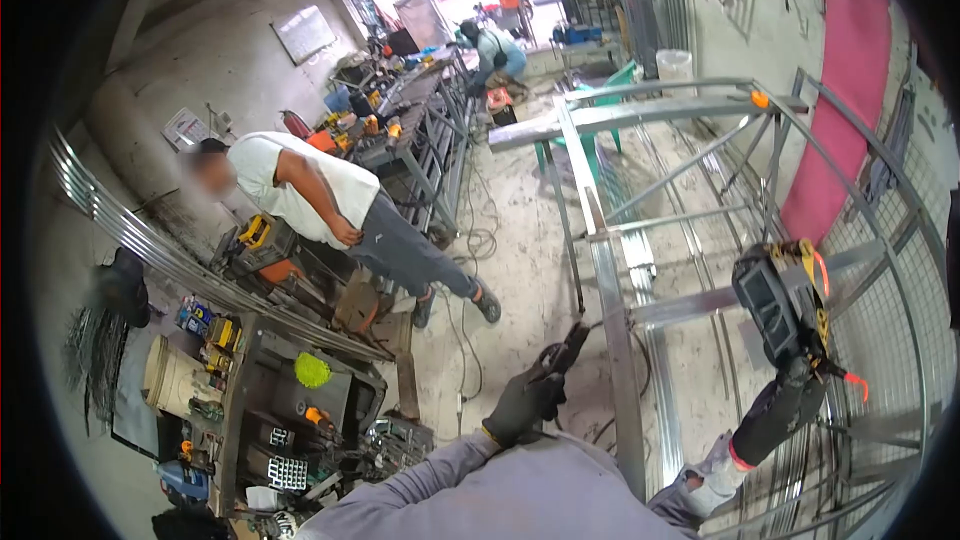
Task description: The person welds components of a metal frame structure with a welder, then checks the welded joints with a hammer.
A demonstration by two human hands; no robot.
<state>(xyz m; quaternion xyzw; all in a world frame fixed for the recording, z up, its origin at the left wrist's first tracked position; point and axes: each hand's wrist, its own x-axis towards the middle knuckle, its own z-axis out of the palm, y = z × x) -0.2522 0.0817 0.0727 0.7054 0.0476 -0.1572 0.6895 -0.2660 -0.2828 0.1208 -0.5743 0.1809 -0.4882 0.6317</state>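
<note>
Gripping a black welding holder (568, 348) in the gloved left hand (522, 406), fingers wrapped narrow around its handle, just beside the long upright-running edge of the metal frame (612, 340); contact between holder and frame impossible to confirm. Holding a dark welding mask (768, 308) by its lower end in the gloved right hand (790, 390), above the right part of the frame, window side facing the head. Open floor (525, 230) to the left of the frame, crossed by thin loose cables (480, 240). Tighter on the right, between frame, curved bars and wire mesh (880, 320). Standing on the left side, near the cluttered bench (400, 120), a person (325, 185) in a white shirt, well apart from both hands. Partly covered behind the frame, a green chair (610, 90). Hard to make out: the finger curl of the right hand, dark against the mask, and small tools in the lower-left clutter. Cut off at the bottom: the frame's near end.
</note>
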